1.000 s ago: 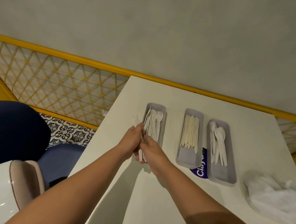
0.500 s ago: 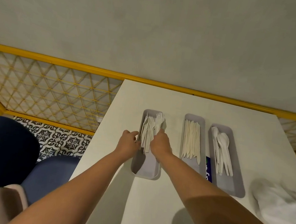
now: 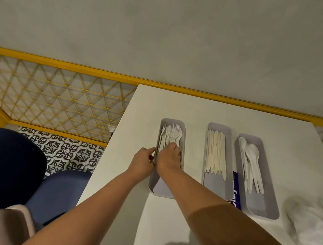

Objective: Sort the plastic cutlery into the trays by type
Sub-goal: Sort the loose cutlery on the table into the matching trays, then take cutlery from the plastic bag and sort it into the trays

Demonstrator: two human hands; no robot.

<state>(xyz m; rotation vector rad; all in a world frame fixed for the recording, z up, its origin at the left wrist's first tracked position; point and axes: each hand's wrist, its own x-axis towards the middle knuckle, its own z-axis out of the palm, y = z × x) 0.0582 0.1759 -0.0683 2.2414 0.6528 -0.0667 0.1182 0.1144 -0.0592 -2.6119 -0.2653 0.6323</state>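
Right hand (image 3: 169, 159) on forks (image 3: 173, 133), knives (image 3: 215, 154) beside

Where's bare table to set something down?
Bare white table: the far strip between the tray ends and the yellow rail, and the lane between the grey fork tray and grey knife tray. Crowded: left hand and right hand at the fork tray; knife tray close beside grey spoon tray; crumpled white bag at the right.

Forks (image 3: 172, 134), knives (image 3: 215, 154), spoons (image 3: 252, 161) sorted L-R in 3 grey trays (image 3: 213, 185).
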